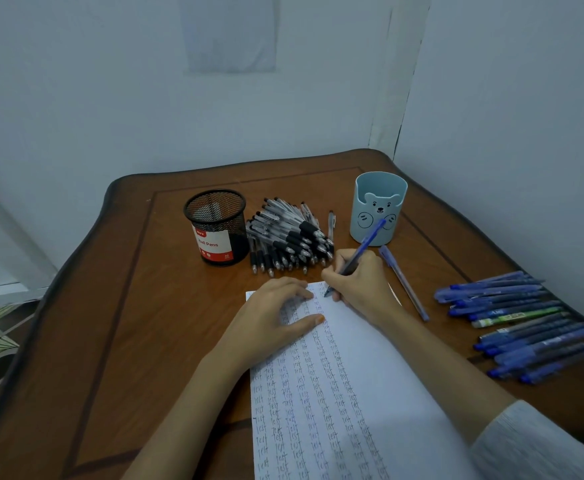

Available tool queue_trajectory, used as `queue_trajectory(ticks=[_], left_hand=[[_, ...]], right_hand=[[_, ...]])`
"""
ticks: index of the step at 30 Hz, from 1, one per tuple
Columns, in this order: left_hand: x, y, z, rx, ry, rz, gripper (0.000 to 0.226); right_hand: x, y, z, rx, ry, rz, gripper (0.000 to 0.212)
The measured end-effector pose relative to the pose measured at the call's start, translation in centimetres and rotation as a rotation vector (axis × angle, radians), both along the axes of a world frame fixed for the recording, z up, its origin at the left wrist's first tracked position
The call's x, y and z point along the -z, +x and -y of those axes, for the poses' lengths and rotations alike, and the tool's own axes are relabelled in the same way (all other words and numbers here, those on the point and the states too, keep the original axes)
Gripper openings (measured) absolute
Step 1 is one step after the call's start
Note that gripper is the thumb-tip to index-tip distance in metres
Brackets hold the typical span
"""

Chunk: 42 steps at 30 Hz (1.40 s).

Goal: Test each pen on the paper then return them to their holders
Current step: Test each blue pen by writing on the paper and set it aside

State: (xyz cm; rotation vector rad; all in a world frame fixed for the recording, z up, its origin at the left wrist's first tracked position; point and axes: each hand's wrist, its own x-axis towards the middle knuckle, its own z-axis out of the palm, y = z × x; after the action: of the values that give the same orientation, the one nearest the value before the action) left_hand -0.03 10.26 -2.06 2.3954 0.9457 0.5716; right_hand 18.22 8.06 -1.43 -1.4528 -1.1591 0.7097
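The paper (387,358), filled with "test", lies under both hands: the left hand (273,317) presses it flat with straight fingers (301,292), the right hand (356,282) grips a blue pen (365,247), tip on the sheet. More blue pens (519,323) lie right of that hand. Beyond both, black pens (283,237) lie heaped between a mesh holder (216,225) and a bear holder (379,211).

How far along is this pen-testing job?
Done: the paper already carries many columns of "test". In hand: the right hand writes with a blue pen near the top edge while the left hand presses the sheet flat. Left: no pens stick out of the black mesh holder or the bear holder; the black pens and the blue pens lie loose on the table.
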Motion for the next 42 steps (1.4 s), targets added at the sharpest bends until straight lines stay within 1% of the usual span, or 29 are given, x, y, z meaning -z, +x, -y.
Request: queue_trajectory(ticks=[4, 8, 16, 21, 26, 32, 34, 37, 39, 40, 42], left_hand=[[-0.1, 0.0, 0.0, 0.002, 0.007, -0.006, 0.048], [-0.2, 0.0, 0.1, 0.005, 0.009, -0.008, 0.047], [-0.1, 0.0, 0.1, 0.008, 0.009, -0.003, 0.049], [0.0, 0.0, 0.0, 0.008, 0.007, -0.005, 0.050], [0.0, 0.0, 0.0, 0.007, -0.008, -0.001, 0.055], [0.0, 0.0, 0.0, 0.010, 0.002, 0.004, 0.051], [0.0, 0.0, 0.0, 0.013, 0.002, 0.010, 0.051], [0.1, -0.1, 0.0, 0.014, -0.006, 0.019, 0.050], [0.2, -0.1, 0.0, 0.011, -0.002, 0.018, 0.050], [0.2, -0.1, 0.0, 0.010, 0.000, 0.016, 0.052], [0.3, -0.1, 0.0, 0.004, -0.006, 0.018, 0.056]], right_hand=[[0.0, 0.0, -0.1, -0.014, 0.003, -0.002, 0.036], [0.1, 0.3, -0.1, 0.016, 0.023, -0.025, 0.038], [0.2, 0.2, -0.1, -0.009, 0.021, -0.004, 0.037], [0.4, 0.3, -0.2, 0.000, 0.044, -0.025, 0.036], [0.5, 0.4, -0.3, -0.013, 0.050, -0.014, 0.036], [0.7, 0.2, -0.3, -0.003, 0.052, 0.020, 0.036], [0.4, 0.3, -0.2, 0.010, 0.045, -0.051, 0.036], [-0.3, 0.7, 0.0, 0.058, 0.043, -0.286, 0.034], [-0.5, 0.8, 0.1, 0.079, 0.029, -0.407, 0.042], [-0.5, 0.8, 0.1, 0.090, 0.025, -0.447, 0.044], [-0.6, 0.7, 0.0, 0.113, 0.011, -0.439, 0.041]])
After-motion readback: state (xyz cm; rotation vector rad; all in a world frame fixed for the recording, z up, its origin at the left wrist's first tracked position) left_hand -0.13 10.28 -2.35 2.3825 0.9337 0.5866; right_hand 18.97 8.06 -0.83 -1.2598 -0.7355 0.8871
